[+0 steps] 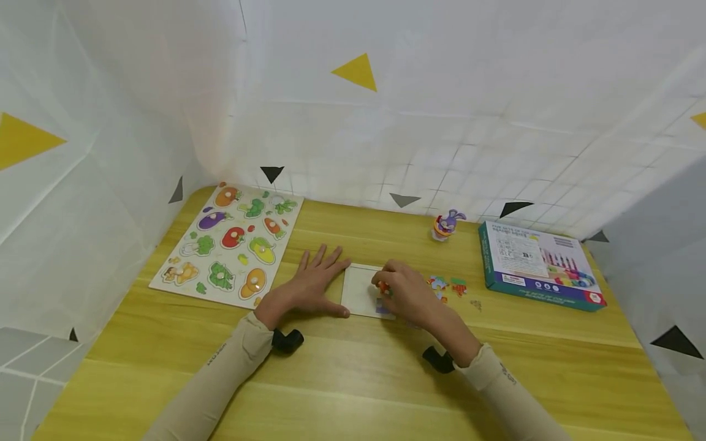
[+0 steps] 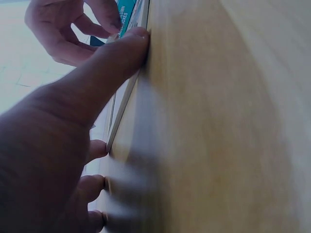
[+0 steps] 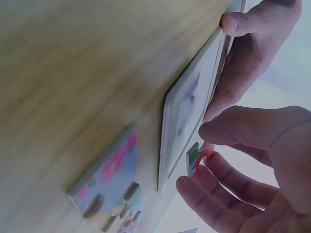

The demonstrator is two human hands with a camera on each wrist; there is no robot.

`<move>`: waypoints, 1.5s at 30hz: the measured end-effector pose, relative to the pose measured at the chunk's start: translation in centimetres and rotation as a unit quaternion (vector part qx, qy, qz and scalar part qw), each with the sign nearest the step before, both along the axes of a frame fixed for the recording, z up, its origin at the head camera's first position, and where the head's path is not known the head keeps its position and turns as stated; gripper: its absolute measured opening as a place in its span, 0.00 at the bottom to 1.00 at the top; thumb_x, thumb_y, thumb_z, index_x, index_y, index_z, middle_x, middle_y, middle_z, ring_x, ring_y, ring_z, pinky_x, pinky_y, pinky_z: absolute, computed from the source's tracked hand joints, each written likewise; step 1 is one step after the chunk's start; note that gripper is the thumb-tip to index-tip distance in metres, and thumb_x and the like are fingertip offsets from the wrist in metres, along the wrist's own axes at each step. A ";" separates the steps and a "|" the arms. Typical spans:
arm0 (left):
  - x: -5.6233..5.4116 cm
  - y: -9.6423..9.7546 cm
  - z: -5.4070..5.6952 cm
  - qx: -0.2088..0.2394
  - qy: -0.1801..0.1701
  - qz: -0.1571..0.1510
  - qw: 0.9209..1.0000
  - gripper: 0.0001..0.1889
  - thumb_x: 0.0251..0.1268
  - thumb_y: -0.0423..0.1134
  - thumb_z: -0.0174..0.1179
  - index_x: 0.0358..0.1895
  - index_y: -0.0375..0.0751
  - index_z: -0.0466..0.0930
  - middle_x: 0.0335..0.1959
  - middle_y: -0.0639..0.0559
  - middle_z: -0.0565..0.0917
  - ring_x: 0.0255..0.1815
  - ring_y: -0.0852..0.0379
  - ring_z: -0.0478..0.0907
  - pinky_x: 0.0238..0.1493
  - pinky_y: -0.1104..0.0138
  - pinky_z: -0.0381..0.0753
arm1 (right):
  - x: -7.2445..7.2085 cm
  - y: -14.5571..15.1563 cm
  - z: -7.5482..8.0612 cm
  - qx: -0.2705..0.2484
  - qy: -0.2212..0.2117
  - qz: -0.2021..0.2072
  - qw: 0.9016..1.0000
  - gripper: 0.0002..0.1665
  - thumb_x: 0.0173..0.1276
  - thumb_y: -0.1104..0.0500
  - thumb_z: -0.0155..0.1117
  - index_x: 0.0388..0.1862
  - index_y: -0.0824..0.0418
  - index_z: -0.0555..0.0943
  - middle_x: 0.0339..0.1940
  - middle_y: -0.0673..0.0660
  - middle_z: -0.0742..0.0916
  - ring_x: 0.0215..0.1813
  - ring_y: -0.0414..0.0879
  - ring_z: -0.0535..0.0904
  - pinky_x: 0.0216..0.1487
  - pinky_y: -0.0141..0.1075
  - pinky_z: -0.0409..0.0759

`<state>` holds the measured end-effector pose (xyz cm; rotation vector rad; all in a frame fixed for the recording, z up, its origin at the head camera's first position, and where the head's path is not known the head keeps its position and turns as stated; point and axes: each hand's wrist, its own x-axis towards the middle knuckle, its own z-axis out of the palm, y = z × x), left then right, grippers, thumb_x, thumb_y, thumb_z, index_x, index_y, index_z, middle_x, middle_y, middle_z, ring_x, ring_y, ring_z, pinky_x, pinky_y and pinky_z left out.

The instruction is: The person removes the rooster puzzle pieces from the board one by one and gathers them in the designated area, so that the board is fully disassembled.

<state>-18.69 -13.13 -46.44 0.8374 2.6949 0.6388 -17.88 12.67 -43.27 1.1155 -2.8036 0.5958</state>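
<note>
My right hand [image 1: 412, 295] pinches a small jigsaw puzzle piece [image 3: 193, 158] between thumb and fingers, red and green on its face. It hovers over a shallow white puzzle tray [image 1: 358, 289]. One bluish puzzle piece [image 3: 188, 104] lies inside the tray, in its near right corner. My left hand [image 1: 311, 286] is spread flat at the tray's left side, with the thumb [image 2: 138, 41] and index fingertip touching its edge. Right of the tray lie several loose puzzle pieces [image 1: 458, 286]; a larger pink-flowered section [image 3: 114, 167] shows close up in the right wrist view.
A vegetable peg board [image 1: 234, 239] lies at the left, beside my left hand. At the back stands a purple rabbit figure [image 1: 449, 222]. A teal-edged beaded-craft box [image 1: 537, 263] lies at the right. White sheeting [image 1: 309, 141] closes off the table's back.
</note>
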 end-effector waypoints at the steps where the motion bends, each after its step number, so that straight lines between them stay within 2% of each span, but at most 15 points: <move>1: 0.0 0.0 0.0 -0.001 0.000 0.000 1.000 0.58 0.53 0.72 0.66 0.82 0.49 0.49 0.82 0.44 0.39 0.80 0.38 0.28 0.73 0.39 0.27 | 0.0 0.1 0.1 -0.003 0.002 0.001 1.000 0.13 0.55 0.69 0.77 0.40 0.61 0.88 0.38 0.54 0.83 0.38 0.45 0.78 0.37 0.39 0.80; 12: 0.1 0.1 0.2 -0.001 0.001 -0.003 1.000 0.58 0.53 0.71 0.66 0.82 0.49 0.49 0.82 0.44 0.40 0.80 0.38 0.28 0.73 0.38 0.27 | 0.4 1.1 0.3 0.001 0.011 -0.004 1.000 0.13 0.54 0.70 0.76 0.39 0.63 0.89 0.36 0.55 0.82 0.35 0.44 0.77 0.34 0.36 0.79; 17: 0.1 -0.1 0.0 -0.005 0.004 -0.002 1.000 0.58 0.53 0.72 0.66 0.82 0.49 0.49 0.82 0.44 0.40 0.80 0.38 0.28 0.73 0.39 0.27 | 0.8 1.7 0.3 0.005 0.020 -0.008 1.000 0.12 0.53 0.71 0.76 0.37 0.63 0.87 0.34 0.55 0.81 0.34 0.44 0.76 0.33 0.37 0.78; 30: 0.0 0.0 -0.2 0.000 0.009 -0.004 1.000 0.59 0.52 0.71 0.67 0.82 0.48 0.49 0.82 0.43 0.40 0.80 0.37 0.28 0.73 0.38 0.27 | 1.6 3.6 0.6 0.011 0.007 -0.025 1.000 0.12 0.54 0.73 0.74 0.37 0.64 0.87 0.35 0.54 0.81 0.34 0.43 0.75 0.34 0.35 0.79; 45: 0.1 0.1 0.0 -0.002 0.010 -0.003 1.000 0.58 0.52 0.70 0.68 0.82 0.47 0.50 0.82 0.43 0.40 0.80 0.37 0.29 0.73 0.38 0.28 | 2.0 7.0 0.9 0.020 0.001 -0.053 0.998 0.15 0.50 0.74 0.75 0.37 0.63 0.86 0.35 0.54 0.82 0.32 0.43 0.75 0.31 0.36 0.77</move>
